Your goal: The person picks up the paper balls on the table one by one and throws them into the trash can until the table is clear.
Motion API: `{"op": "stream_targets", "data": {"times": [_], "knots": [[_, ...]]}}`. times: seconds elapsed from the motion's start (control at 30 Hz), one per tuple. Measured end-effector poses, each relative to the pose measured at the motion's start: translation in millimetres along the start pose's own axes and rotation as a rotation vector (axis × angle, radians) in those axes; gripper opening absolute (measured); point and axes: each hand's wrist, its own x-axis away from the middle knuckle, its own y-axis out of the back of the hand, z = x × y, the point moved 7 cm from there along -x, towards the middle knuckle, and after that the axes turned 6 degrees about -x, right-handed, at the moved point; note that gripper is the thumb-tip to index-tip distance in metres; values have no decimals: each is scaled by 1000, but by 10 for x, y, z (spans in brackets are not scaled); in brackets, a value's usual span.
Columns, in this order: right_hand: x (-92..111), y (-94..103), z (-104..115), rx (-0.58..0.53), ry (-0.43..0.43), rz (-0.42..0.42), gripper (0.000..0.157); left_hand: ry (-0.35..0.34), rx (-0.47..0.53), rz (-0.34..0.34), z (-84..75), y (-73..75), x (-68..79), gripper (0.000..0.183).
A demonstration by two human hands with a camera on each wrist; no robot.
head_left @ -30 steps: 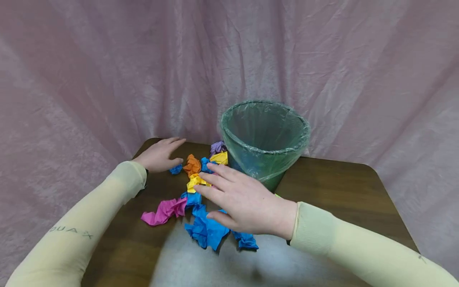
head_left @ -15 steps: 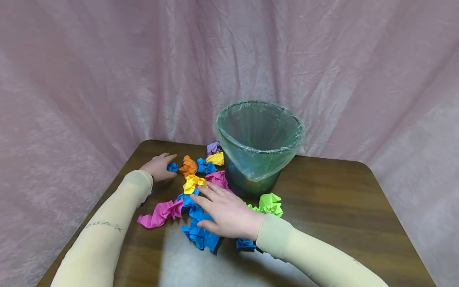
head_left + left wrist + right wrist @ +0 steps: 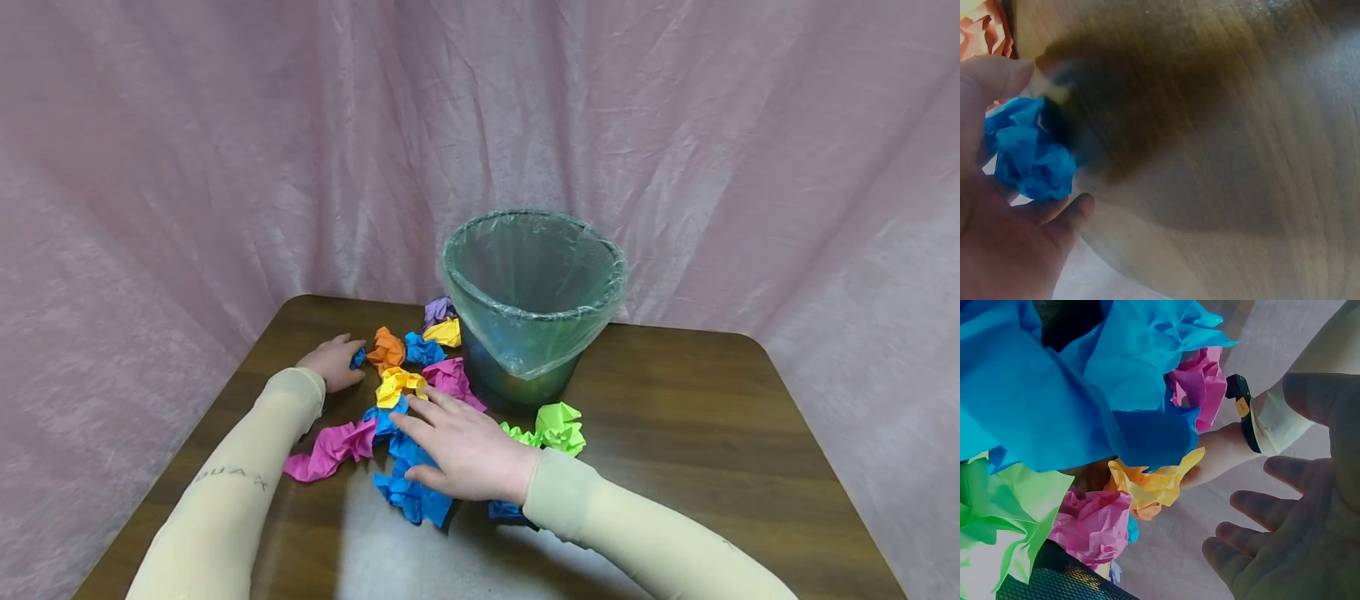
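At the far left of the table, my left hand (image 3: 330,363) curls round a small crumpled blue paper ball (image 3: 1034,153), thumb on one side and fingers on the other. An orange crumpled paper (image 3: 387,349) lies just right of it. My right hand (image 3: 476,450) is spread flat, palm down, over a large crumpled blue paper (image 3: 408,492), holding nothing; the right wrist view shows its fingers straight and apart from the papers. Close to its fingertips is a yellow crumpled paper (image 3: 398,386). A pink crumpled paper (image 3: 330,450) lies to the left.
A mesh bin (image 3: 534,315) lined with a clear green bag stands behind the papers. Light green paper (image 3: 560,428) lies before it, pink paper (image 3: 453,379) at its left. Purple (image 3: 438,312), yellow (image 3: 443,332) and blue pieces (image 3: 424,349) sit farther back. A pink curtain (image 3: 480,125) hangs behind the table.
My left hand has come down from above the table's far left and closed round the small blue paper ball. My right hand has lowered slightly, still spread. The head view has shifted a little.
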Motion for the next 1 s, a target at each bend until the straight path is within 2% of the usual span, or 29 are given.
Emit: {"op": "stream_targets", "data": {"times": [0.17, 0.4, 0.57, 0.7, 1.0], "knots": [[-12, -20, 1, -16, -8, 8, 75, -17, -44, -40, 26, -28, 12, 59], [-2, -53, 3, -6, 4, 2, 74, -35, -51, -102, 96, -17, 50, 46], [-3, -48, -3, 2, 9, -8, 74, -41, -73, -101, 139, 11, 103, 41], [0, -48, -21, -14, -2, -9, 75, -49, -73, -109, 135, 87, 150, 36], [58, 28, -38, -61, -19, -9, 75, -85, 36, -214, 113, 355, 253, 36]]}}
